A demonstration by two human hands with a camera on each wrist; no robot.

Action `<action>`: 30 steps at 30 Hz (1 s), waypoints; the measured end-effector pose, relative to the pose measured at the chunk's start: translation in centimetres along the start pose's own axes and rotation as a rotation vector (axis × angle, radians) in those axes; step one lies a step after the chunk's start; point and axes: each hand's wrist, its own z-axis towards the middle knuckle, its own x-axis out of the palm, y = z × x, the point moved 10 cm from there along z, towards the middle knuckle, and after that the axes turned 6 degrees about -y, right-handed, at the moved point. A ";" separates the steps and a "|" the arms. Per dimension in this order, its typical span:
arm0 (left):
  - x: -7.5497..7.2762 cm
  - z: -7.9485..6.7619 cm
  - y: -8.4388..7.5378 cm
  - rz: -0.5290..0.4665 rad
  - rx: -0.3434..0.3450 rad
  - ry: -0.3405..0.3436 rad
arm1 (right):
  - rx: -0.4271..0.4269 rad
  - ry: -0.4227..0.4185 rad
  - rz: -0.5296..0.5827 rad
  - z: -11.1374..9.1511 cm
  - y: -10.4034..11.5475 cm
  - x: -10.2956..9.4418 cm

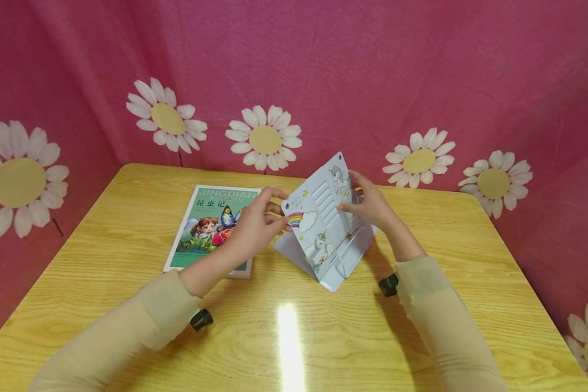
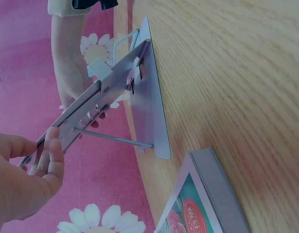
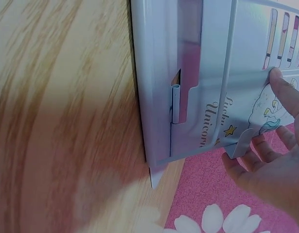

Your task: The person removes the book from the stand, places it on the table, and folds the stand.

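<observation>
A white book stand with unicorn and rainbow prints stands tilted on the table, its slotted panel raised from its base plate. In the left wrist view, a thin metal strut runs between panel and base. My left hand pinches the panel's upper left corner between thumb and fingers. My right hand grips the panel's right edge, thumb on the front face and fingers behind. A small side tab sticks out by these fingers in the right wrist view.
A thick book with a green cover, a butterfly and a cartoon child lies on the wooden table, left of the stand and partly behind my left hand. A pink curtain with white daisies hangs behind the table and along its sides.
</observation>
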 end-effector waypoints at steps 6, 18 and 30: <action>0.1 -0.3 0.0 -0.016 -0.014 0.009 | -0.007 0.018 0.005 0.1 0.2 0.2; 0.1 -1.1 -0.3 0.002 0.006 -0.002 | -0.034 0.069 0.031 0.5 0.4 1.0; 0.3 -1.8 -0.5 -0.011 0.026 -0.009 | -0.044 0.116 0.074 0.6 1.0 1.6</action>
